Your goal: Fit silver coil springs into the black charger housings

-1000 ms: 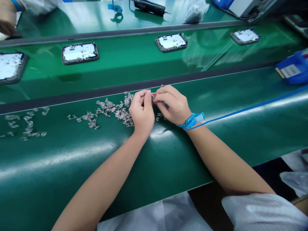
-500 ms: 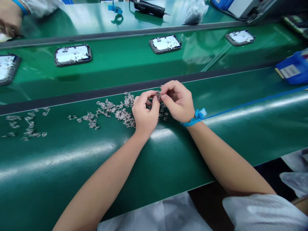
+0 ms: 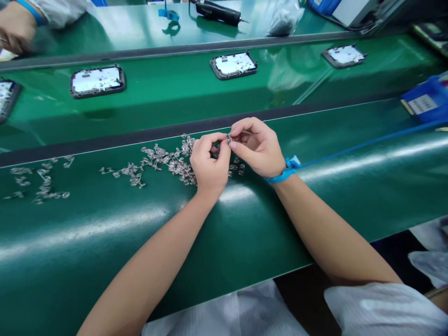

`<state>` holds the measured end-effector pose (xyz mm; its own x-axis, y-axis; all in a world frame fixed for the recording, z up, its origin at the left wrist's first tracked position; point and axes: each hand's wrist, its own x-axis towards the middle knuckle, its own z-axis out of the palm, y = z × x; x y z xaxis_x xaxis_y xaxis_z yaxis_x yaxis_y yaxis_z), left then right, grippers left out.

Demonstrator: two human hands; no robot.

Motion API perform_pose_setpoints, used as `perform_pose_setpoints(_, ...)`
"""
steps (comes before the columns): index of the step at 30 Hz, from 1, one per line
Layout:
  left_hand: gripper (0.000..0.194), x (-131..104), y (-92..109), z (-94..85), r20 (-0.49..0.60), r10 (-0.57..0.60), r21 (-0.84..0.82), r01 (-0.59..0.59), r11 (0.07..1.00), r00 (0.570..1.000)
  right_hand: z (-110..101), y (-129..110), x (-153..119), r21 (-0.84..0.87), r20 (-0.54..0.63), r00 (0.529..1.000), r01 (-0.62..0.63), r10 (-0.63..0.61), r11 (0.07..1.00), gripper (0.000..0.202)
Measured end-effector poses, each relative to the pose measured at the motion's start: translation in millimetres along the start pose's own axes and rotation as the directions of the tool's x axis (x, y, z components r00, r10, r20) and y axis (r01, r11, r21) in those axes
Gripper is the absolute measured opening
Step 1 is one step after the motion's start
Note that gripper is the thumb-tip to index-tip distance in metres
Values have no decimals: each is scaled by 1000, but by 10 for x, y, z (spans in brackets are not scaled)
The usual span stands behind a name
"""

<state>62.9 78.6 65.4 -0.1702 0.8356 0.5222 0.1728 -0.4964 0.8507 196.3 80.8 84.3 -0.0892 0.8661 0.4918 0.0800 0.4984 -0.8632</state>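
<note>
Small metal springs (image 3: 229, 138), tangled together, sit between the fingertips of both hands. My left hand (image 3: 211, 161) is closed, pinching them with thumb and forefinger. From the right, my right hand (image 3: 259, 145) meets it, its thumb and forefinger also closed at the springs; a blue strap (image 3: 283, 174) circles that wrist. A loose pile of wire springs (image 3: 178, 163) lies on the green worktop just left of my left hand and partly behind it. A few more springs (image 3: 241, 169) lie below the right fingers.
Scattered springs (image 3: 44, 182) lie far left. Beyond a dark rail, a green conveyor carries device housings with white boards (image 3: 235, 64). Across it are an electric screwdriver (image 3: 220, 13), a plastic bag (image 3: 284, 18) and another person's hand (image 3: 16, 29). A blue bin (image 3: 429, 100) stands right.
The housings on the conveyor have shifted left. My fingertips have moved slightly around the springs. The other person's hand has moved a little.
</note>
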Motion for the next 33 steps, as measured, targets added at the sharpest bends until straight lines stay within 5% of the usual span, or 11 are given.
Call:
perform_pose_setpoints(9,8,13,11,5,14,15,-121,-13,993,1000,0,28,-8,-111,-115,991,57,-70,992,31)
perform_pose_setpoints(22,5,-19,-13,25,99,-115,-291,139,946,988,22,77,-35,-203,-76,984,144,-162,968,22)
perform_pose_setpoints(33,12,28,-108,11,117,-63,-340,100,935,991,15,52,-81,-353,-47,964,228,-261,907,20)
